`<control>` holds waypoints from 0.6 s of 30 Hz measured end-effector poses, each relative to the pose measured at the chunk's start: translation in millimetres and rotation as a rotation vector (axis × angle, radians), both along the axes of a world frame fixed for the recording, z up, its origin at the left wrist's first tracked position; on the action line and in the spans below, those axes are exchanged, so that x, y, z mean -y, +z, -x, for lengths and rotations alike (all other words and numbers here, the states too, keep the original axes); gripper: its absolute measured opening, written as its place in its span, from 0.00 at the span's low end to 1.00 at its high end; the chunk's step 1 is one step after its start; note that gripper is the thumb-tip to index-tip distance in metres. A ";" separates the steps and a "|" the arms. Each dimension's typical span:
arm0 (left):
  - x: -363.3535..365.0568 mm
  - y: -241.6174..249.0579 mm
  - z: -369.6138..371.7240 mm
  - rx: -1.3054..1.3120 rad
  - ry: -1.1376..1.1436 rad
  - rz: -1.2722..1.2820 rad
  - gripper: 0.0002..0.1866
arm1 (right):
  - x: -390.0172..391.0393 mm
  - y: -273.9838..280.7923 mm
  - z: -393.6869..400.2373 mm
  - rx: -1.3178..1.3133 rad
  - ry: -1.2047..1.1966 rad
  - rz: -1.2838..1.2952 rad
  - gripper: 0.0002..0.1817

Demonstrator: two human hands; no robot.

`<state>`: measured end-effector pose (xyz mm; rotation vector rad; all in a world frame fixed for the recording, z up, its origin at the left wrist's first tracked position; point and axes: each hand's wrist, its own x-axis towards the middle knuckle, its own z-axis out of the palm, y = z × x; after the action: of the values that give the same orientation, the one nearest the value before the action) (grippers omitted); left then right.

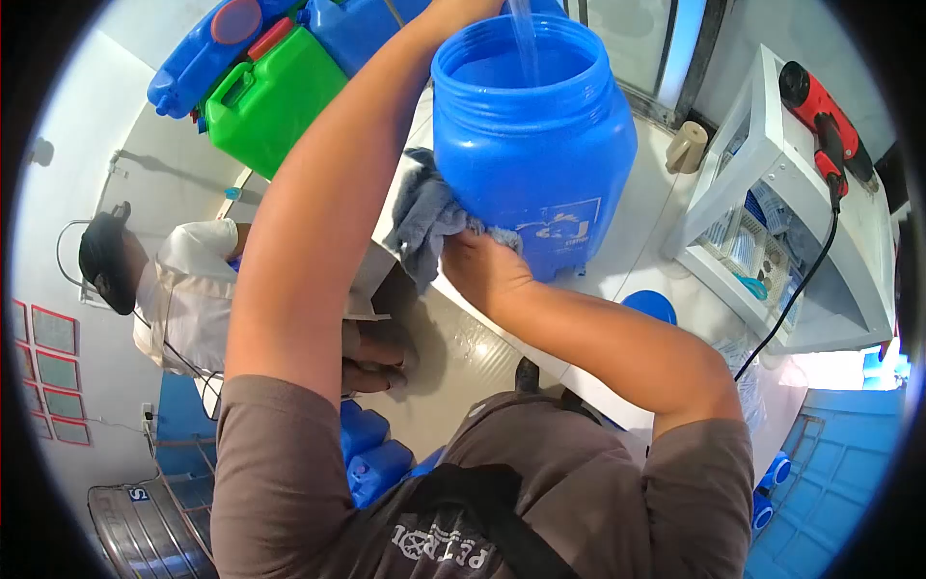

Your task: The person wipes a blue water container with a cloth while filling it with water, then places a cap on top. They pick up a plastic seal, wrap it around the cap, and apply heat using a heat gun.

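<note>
A large blue plastic container [535,154] with a wide threaded mouth stands upright on the white counter. A stream of water [524,43] falls into it from above; its source is outside the view. My right hand [487,270] grips a bunched grey cloth [424,212], which rests against the lower side of the container. Up past the container's rim reaches my left arm, and only the edge of my left hand [473,8] shows at the top, its fingers out of sight.
Green [275,101] and blue jerrycans [207,58] stand at upper left. Another person [198,280] is at the left. A blue lid [649,306] lies on the counter, near a tan cup [687,147]. At right, a red heat gun [825,121] tops a white shelf unit [762,96], its cord hanging down.
</note>
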<state>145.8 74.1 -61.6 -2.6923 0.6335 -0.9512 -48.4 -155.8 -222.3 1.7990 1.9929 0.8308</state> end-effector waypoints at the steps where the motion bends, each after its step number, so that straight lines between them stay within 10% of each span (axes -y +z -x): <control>1: -1.5 -2.7 0.0 0.032 -0.010 0.027 0.17 | -3.6 -19.3 5.1 -0.015 -0.052 0.085 0.23; 5: 14.9 -0.5 5.9 0.012 0.106 0.127 0.17 | 45.6 -80.9 -1.6 -0.328 -0.004 0.176 0.20; 14: -2.5 -13.0 -14.5 0.078 0.055 0.137 0.19 | 52.2 -33.3 -19.6 -0.806 0.140 -0.532 0.17; 18: -0.4 3.3 -1.4 0.064 -0.110 0.019 0.16 | 20.6 -30.8 -6.5 -0.809 -0.282 0.419 0.22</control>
<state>147.1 74.5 -58.2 -2.6549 0.7700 -1.0706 -41.9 -176.5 -253.1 2.2542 2.0166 -0.4606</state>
